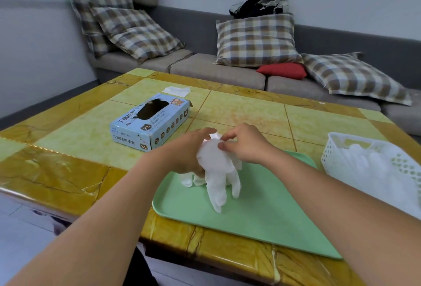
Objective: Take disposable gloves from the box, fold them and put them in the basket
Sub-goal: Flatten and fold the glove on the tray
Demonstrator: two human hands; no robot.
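The head view looks down on 1 yellow and green tiled tabletop (239,107) with a grey sofa behind it. Both of the person's bare hands meet above the far edge of 1 green tray (262,215), which lies at the near right of the tabletop.

The left hand (184,151) has its fingers curled round the upper part of 1 white glove (216,171), gripping it from the left side. The right hand (245,144) pinches the glove's top edge between thumb and forefinger, with the other fingers curled loosely. The glove hangs from the 2 hands with its fingers pointing down, and its tips reach the tray; whether a second glove is bunched with it I cannot tell.

1 blue glove box (149,123) sits on the tabletop to the left of the hands, its dark oval opening facing up. 1 white basket (337,155) with perforated walls stands at the right edge, just beside the tray, and holds a heap of white gloves too blurred to count.

1 small white paper scrap (176,91) lies beyond the box. On the sofa I count 5 checked cushions, 1 red cushion (282,71) and 1 dark bundle of clothing (259,4).
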